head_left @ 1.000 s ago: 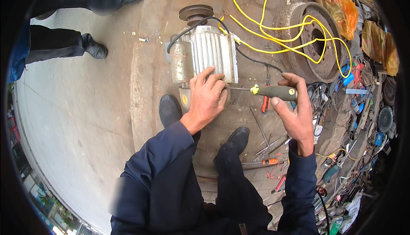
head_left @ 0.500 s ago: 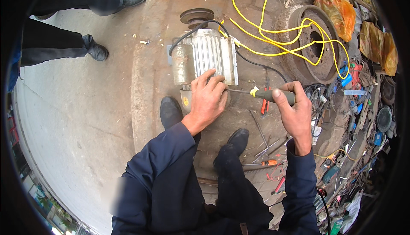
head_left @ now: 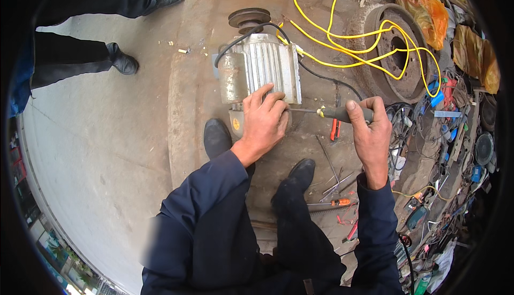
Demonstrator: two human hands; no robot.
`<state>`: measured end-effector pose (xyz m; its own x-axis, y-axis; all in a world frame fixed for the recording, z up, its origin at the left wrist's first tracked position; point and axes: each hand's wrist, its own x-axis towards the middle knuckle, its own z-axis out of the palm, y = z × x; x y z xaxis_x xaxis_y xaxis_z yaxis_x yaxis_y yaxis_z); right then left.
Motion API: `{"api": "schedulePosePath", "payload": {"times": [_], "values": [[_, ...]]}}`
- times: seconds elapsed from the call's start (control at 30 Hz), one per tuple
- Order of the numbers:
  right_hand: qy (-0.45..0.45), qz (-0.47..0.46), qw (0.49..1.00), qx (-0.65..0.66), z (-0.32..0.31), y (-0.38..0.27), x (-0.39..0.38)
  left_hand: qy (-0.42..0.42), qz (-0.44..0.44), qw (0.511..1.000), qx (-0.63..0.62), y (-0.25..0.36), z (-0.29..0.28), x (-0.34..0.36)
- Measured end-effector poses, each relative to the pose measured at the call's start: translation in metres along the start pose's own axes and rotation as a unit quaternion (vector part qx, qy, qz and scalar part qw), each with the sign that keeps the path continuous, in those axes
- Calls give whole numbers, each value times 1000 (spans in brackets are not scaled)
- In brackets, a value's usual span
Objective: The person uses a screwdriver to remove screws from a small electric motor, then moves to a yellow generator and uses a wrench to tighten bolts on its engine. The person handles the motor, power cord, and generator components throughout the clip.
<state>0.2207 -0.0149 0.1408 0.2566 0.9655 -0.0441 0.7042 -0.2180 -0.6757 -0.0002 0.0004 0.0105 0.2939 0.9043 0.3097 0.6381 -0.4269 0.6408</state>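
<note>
A silver ribbed electric motor (head_left: 265, 64) with a rusty pulley (head_left: 249, 17) lies on the concrete. My left hand (head_left: 262, 121) grips its lower part near the end housing (head_left: 236, 123), fingertips on the ribs. My right hand (head_left: 368, 137) is closed round the dark handle of a screwdriver (head_left: 337, 114), thumb on top. The shaft reaches left to the motor, its tip hidden by my left hand. A black cable (head_left: 321, 78) runs from the motor.
A yellow cord (head_left: 342, 48) loops over a rusty wheel rim (head_left: 377, 78). Red-handled pliers (head_left: 334, 130), an orange screwdriver (head_left: 341, 202) and rods (head_left: 329, 155) lie nearby. Scrap and orange bags (head_left: 432, 19) crowd the right. Another person's legs (head_left: 72, 59) show at upper left.
My right thumb has moved from beside the screwdriver handle onto it, and the fingers have closed round it. My left hand stays at the motor.
</note>
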Motion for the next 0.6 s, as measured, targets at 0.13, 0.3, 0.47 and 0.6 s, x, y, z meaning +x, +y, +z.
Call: {"api": "schedulePosePath", "payload": {"times": [0.13, 0.3, 0.47, 0.6], "values": [[10, -130, 991, 42, -2, -1, 1, -1, 2, 1000, 3, 1, 0, 0], [-83, 87, 992, -40, -12, -6, 6, 2, 4, 1000, 6, 1, 0, -1], [1, -54, 998, -33, -8, -1, 4, 8, 10, 1000, 5, 2, 1, 1], [-68, 66, 995, -19, -11, 4, 0, -14, 5, 1000, 16, 2, -1, 1]]}}
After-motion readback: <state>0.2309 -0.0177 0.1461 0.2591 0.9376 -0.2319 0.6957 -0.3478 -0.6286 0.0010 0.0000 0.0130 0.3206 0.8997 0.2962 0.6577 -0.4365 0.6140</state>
